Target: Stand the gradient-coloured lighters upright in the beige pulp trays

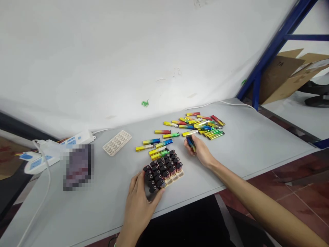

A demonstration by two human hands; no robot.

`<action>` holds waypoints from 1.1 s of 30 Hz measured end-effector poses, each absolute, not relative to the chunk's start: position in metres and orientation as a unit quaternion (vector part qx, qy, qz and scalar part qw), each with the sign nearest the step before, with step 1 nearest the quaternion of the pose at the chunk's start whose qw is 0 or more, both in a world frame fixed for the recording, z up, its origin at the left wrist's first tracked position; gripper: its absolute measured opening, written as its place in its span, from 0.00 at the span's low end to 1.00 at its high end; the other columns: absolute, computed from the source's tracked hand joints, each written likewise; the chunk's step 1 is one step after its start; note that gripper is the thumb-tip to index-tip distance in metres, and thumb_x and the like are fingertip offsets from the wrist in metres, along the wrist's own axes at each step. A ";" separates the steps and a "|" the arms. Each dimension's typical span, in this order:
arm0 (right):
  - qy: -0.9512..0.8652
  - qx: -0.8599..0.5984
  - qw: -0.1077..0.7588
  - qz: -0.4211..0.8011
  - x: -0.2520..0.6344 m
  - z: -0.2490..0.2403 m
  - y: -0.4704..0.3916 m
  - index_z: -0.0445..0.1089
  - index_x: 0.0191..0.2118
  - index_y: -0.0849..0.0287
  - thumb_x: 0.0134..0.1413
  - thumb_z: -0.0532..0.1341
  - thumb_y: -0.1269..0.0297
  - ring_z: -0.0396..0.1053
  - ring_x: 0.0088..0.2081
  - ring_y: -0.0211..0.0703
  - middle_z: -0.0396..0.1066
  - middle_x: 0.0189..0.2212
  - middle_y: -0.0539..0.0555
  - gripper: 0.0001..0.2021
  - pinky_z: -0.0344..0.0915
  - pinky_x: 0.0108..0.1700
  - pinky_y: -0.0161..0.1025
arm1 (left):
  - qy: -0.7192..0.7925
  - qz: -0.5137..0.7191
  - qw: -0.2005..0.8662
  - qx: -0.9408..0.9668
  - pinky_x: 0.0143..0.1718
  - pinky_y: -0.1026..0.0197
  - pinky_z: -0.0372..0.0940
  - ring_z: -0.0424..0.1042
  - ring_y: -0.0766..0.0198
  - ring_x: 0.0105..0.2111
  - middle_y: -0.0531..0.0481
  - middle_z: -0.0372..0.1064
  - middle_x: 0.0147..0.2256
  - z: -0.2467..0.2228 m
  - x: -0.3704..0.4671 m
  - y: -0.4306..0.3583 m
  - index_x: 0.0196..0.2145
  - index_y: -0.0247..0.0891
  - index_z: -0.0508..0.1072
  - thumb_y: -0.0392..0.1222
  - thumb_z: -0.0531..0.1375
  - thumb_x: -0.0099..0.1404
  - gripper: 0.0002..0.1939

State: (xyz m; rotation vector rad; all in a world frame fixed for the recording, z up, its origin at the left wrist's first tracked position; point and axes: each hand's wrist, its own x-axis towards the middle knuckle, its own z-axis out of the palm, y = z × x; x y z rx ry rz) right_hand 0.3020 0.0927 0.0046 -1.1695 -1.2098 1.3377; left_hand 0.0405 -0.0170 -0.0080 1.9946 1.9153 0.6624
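My left hand curves around the near left corner of a cream moulded tray, thumb along the front edge and fingers on the left side. Several lighters stand upright in its slots, black tops up; a few slots at the front right are bare. In my right hand, closed, is a blue and yellow lighter, partly hidden by the fingers, held over the table right of the tray. Just beyond lies a loose pile of shiny lighters, yellow fading to red, blue or green. More lighters lie scattered behind the tray.
A second cream tray, its slots bare, lies to the left on the grey table. Farther left are power strips with white cables and a blurred-out object. A wall backs the table; cardboard boxes stand right, behind a blue frame.
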 end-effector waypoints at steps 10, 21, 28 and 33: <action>-0.685 -0.438 0.446 0.374 0.321 0.064 0.043 0.72 0.37 0.56 0.58 0.65 0.58 0.67 0.36 0.42 0.69 0.32 0.52 0.08 0.63 0.38 0.40 | 0.657 0.231 0.136 0.705 0.56 0.41 0.65 0.65 0.46 0.55 0.37 0.62 0.53 -0.012 0.039 -0.018 0.60 0.34 0.58 0.59 0.59 0.62 0.36; -0.849 -0.378 0.340 0.146 0.268 0.052 0.000 0.66 0.46 0.57 0.64 0.60 0.62 0.72 0.33 0.39 0.74 0.35 0.52 0.08 0.67 0.32 0.36 | 0.641 0.258 0.152 0.707 0.53 0.40 0.66 0.65 0.46 0.55 0.39 0.62 0.52 -0.012 0.039 -0.017 0.61 0.39 0.55 0.57 0.61 0.61 0.36; -0.868 -0.391 0.303 0.052 0.260 0.048 -0.003 0.68 0.44 0.58 0.66 0.58 0.62 0.73 0.31 0.40 0.76 0.34 0.52 0.07 0.66 0.31 0.38 | 0.641 0.258 0.151 0.707 0.53 0.41 0.67 0.66 0.47 0.54 0.39 0.62 0.52 -0.013 0.038 -0.017 0.61 0.39 0.55 0.56 0.61 0.61 0.36; -0.878 -0.381 0.289 0.026 0.260 0.054 -0.005 0.70 0.47 0.60 0.66 0.58 0.64 0.74 0.31 0.40 0.76 0.34 0.52 0.08 0.67 0.31 0.38 | 0.635 0.264 0.137 0.713 0.52 0.40 0.67 0.67 0.47 0.53 0.40 0.63 0.52 -0.015 0.037 -0.018 0.63 0.39 0.54 0.57 0.61 0.61 0.38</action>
